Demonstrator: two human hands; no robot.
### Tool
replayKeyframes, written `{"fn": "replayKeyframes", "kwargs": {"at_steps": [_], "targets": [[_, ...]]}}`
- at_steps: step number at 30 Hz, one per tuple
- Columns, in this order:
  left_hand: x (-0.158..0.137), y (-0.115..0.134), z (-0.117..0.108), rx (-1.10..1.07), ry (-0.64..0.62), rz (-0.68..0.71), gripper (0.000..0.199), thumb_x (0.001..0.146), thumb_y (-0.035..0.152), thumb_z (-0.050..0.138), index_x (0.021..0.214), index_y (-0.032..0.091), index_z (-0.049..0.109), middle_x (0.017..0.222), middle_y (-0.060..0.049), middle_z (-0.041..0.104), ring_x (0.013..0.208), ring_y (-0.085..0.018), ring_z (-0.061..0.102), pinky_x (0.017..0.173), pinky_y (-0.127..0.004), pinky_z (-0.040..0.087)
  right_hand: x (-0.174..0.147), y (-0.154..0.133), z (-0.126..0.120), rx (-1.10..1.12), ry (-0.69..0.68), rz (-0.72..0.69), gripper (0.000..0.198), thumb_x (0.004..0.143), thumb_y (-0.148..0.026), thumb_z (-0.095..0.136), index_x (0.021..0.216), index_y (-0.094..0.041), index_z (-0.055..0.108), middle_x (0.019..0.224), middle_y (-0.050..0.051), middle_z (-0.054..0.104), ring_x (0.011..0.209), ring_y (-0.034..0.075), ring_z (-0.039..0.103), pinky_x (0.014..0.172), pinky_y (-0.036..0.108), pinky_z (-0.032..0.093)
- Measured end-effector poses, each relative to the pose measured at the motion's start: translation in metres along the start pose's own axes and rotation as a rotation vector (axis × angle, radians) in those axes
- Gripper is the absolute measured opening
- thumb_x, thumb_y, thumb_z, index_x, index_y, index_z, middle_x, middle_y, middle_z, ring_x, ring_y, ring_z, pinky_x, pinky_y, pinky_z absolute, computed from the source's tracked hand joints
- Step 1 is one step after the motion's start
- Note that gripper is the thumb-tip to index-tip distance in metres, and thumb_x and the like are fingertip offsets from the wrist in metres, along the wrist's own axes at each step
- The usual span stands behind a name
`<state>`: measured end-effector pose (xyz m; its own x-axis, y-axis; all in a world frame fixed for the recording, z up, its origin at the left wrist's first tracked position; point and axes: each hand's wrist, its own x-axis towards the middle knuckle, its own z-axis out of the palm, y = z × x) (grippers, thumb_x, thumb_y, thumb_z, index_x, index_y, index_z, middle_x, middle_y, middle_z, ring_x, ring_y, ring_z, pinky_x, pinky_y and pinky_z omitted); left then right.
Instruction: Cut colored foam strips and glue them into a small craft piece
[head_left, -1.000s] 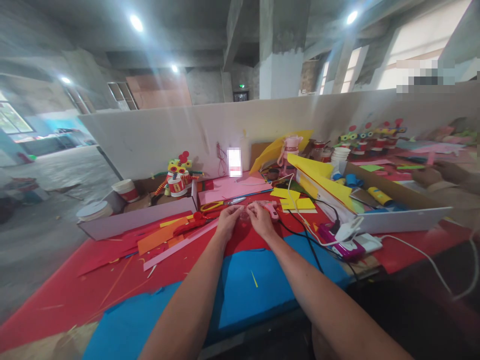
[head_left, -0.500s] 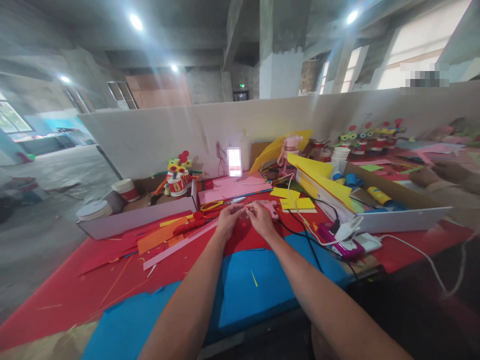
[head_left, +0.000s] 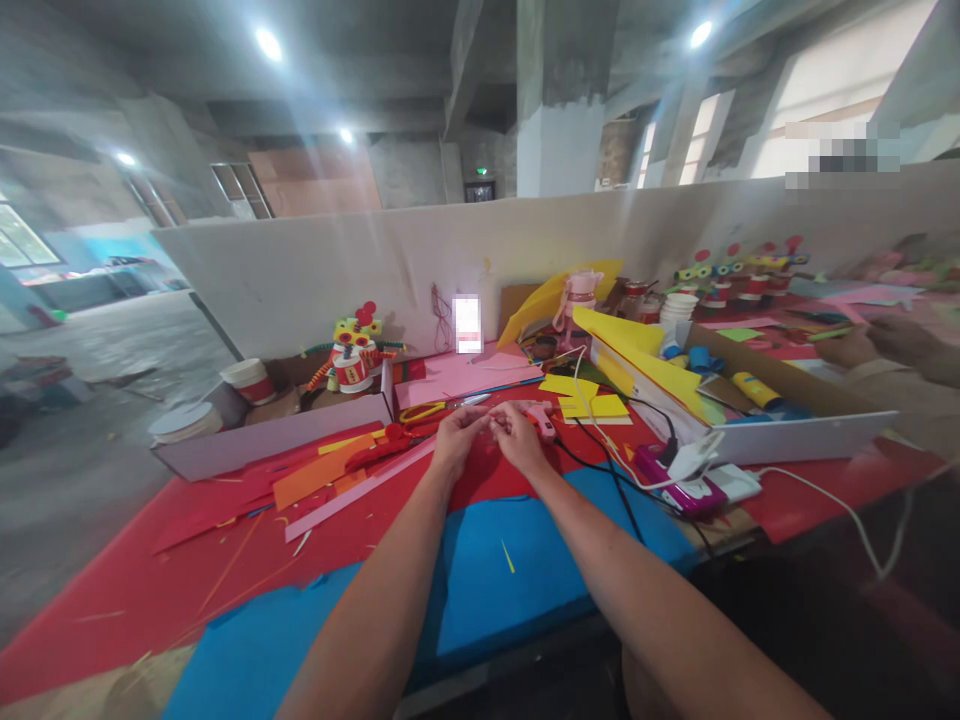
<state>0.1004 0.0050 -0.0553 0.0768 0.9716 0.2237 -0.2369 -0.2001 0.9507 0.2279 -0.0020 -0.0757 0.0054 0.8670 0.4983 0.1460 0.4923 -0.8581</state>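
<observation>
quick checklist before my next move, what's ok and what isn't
1. Both hands together: ok; left hand and right hand are close, with fingers bent in toward each other.
2. Grip on a piece between them: cannot tell; too small and blurred.
3. Scissors set down: ok; they lie just beyond the left hand.
4. Pink glue gun well away from the right hand: not ok; it lies right beside it.
5. Glue gun hot: cannot tell from the picture.
6. Blue sheet free of scraps: not ok; a yellow sliver lies on it.
</observation>
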Motion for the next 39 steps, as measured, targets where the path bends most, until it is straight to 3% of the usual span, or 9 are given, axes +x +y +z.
{"fn": "replayKeyframes", "kwargs": {"at_steps": [4,9,12,15,18,24,29,33,39], "targets": [[-0.001,0.006,0.002,-0.047,-0.002,-0.011,0.034,0.052,0.029,0.086,0.078,0.015,0.069,0.07,-0.002,0.069,0.064,-0.012,0.06,0.064,-0.023,0.046,-0.001,-0.004,0.001,0.004,0.007,-0.02,0.003,0.079,-0.025,0.05,0.081,-0.025,0.048,0.078,0.001,0.063,0.075,0.019,0.064,0.069,0.033,0.055],[-0.001,0.007,0.002,-0.072,-0.008,-0.038,0.039,0.049,0.027,0.087,0.079,0.015,0.066,0.066,0.001,0.066,0.06,-0.011,0.06,0.06,-0.023,0.045,-0.002,-0.003,0.002,0.035,-0.017,0.033,0.002,0.079,-0.025,0.05,0.081,-0.024,0.05,0.076,0.001,0.062,0.07,0.018,0.063,0.055,0.028,0.054],[-0.001,0.006,0.0,-0.147,0.005,-0.088,0.042,0.05,0.027,0.087,0.083,0.016,0.063,0.064,0.002,0.065,0.057,-0.01,0.059,0.056,-0.021,0.044,-0.001,-0.002,0.002,0.148,-0.036,0.099,0.014,0.08,-0.033,0.054,0.091,-0.024,0.056,0.081,0.002,0.065,0.071,0.019,0.065,0.049,0.027,0.054],[-0.001,0.006,-0.002,-0.272,-0.022,-0.163,0.045,0.052,0.025,0.087,0.088,0.017,0.062,0.067,0.001,0.066,0.059,-0.011,0.061,0.059,-0.022,0.046,0.0,-0.005,0.0,0.219,-0.072,0.169,0.03,0.079,-0.041,0.059,0.103,-0.024,0.062,0.09,0.003,0.068,0.075,0.019,0.067,0.052,0.028,0.057],[-0.002,0.007,-0.004,-0.341,-0.06,-0.215,0.043,0.055,0.022,0.087,0.09,0.017,0.062,0.07,0.001,0.067,0.06,-0.01,0.062,0.063,-0.023,0.049,0.001,-0.008,-0.003,0.251,-0.102,0.204,0.03,0.079,-0.044,0.06,0.1,-0.024,0.067,0.091,0.004,0.07,0.078,0.019,0.068,0.058,0.028,0.058],[0.0,0.008,-0.006,-0.335,-0.041,-0.236,0.034,0.066,0.03,0.083,0.088,0.015,0.062,0.072,-0.003,0.069,0.06,-0.012,0.064,0.063,-0.024,0.052,0.004,-0.006,-0.008,0.181,0.006,0.124,0.029,0.076,-0.044,0.064,0.094,-0.021,0.066,0.091,0.005,0.071,0.08,0.02,0.067,0.066,0.032,0.058],[-0.002,0.011,-0.004,-0.28,-0.022,-0.256,0.043,0.07,0.05,0.076,0.09,0.014,0.063,0.07,-0.005,0.069,0.056,-0.012,0.062,0.054,-0.023,0.05,0.005,-0.006,-0.012,0.098,0.029,0.059,0.022,0.079,-0.036,0.06,0.095,-0.021,0.066,0.094,0.006,0.071,0.082,0.021,0.068,0.072,0.035,0.058],[-0.004,0.012,-0.001,-0.194,-0.042,-0.152,0.038,0.061,0.041,0.084,0.08,0.015,0.063,0.059,0.003,0.059,0.047,-0.005,0.05,0.046,-0.016,0.039,0.003,-0.011,-0.014,-0.086,-0.003,-0.097,0.016,0.081,-0.025,0.058,0.093,-0.021,0.068,0.093,0.006,0.071,0.086,0.021,0.067,0.083,0.036,0.055],[0.0,0.013,-0.006,-0.167,0.075,-0.075,0.035,0.056,0.038,0.085,0.068,0.014,0.062,0.055,0.004,0.053,0.046,-0.004,0.045,0.044,-0.017,0.033,0.005,-0.01,-0.019,-0.129,0.079,-0.074,0.021,0.079,-0.024,0.061,0.097,-0.023,0.07,0.098,0.006,0.073,0.083,0.02,0.068,0.078,0.034,0.056]]}}
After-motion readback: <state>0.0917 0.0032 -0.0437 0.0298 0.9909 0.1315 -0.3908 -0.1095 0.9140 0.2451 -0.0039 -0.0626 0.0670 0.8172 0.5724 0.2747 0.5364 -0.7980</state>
